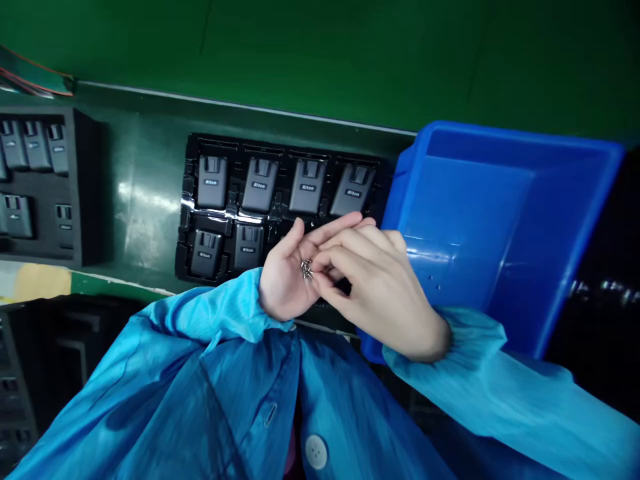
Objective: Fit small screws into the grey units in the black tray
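Head view, looking down at both hands held up close over the worktop [145, 200]. The screws [307, 269] are tiny, shiny silver ones, a little cluster of maybe a handful, too small to make out the heads or count properly. They sit in the left hand [285, 280], which is cupped palm-up with the fingers stretched out to the right, so the pile rests right in the hollow of the palm near the base of the fingers. The right hand [380, 287] comes in from the right and lies over the left fingers, with its thumb and index fingertip closed together right at the screws, pinching at the pile. Can't tell whether it actually has one gripped or is just touching them.

Both arms are in bright blue sleeves [215, 313] with gathered cuffs.

Behind the hands there's a black tray [187, 220] with grey units [259, 184] slotted in, four across the back row and two visible in the front row; the hands cover the rest of it. Just right of the tray, a blue bin [500, 220] sits tilted, open side facing the camera. Far left, another dark tray [80, 193] holds more of the same grey units.
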A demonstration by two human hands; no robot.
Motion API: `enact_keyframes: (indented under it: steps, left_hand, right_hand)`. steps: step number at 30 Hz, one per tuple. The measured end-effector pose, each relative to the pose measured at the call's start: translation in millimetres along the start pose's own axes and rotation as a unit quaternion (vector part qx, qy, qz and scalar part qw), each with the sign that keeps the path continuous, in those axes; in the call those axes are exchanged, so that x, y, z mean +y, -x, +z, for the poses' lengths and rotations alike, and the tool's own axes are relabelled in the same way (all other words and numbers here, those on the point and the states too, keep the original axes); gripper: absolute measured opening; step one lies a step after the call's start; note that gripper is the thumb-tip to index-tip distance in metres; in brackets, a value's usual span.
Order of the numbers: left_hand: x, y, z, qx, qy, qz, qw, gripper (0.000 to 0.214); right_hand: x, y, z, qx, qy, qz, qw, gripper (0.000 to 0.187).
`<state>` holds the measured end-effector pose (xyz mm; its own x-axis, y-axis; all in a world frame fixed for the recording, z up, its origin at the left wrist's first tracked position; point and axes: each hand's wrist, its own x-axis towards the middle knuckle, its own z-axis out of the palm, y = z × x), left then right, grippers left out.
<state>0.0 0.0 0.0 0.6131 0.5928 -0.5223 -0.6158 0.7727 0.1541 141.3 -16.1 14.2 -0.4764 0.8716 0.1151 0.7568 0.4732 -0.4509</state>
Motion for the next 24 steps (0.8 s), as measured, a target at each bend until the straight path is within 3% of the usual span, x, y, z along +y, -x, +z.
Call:
enact_keyframes:
  steps: [6, 9, 12, 15, 17, 21, 24]
  left_hand:
    - [7.9, -14.5, 1.3, 0.027, 0.03, -0.017, 0.999, 0.071]
    - [8.5, -25.0, -1.1, 0.058, 0.052, -0.019, 0.997, 0.069]
    - [7.2, -35.1, -3.9, 0.07, 0.069, -0.014, 0.995, 0.069]
    - [6.9, -42.1, -4.3, 0.094, 0.073, -0.021, 0.993, 0.068]
    - [7.5, -44.8, -3.9, 0.113, 0.079, -0.024, 0.99, 0.067]
    - [8.4, -48.1, -5.3, 0.129, 0.088, -0.021, 0.988, 0.066]
    - [8.1, -50.2, -7.5, 0.127, 0.093, -0.021, 0.987, 0.066]
  right_hand:
    - [12.1, -4.4, -10.2, 0.008, -0.032, 0.004, 0.999, 0.011]
    - [38.9, -11.3, -28.1, 0.039, -0.019, 0.026, 0.999, 0.01]
    - [79.5, -25.4, -39.7, 0.061, 0.046, 0.099, 0.992, 0.011]
    - [115.7, -43.6, -37.0, 0.016, 0.115, 0.17, 0.978, 0.009]
    - [130.0, -55.1, -30.7, -0.024, 0.142, 0.181, 0.973, 0.01]
    - [139.2, -71.3, -20.7, -0.09, 0.179, 0.177, 0.964, 0.012]
    - [141.2, -76.4, -17.9, -0.107, 0.194, 0.154, 0.963, 0.014]
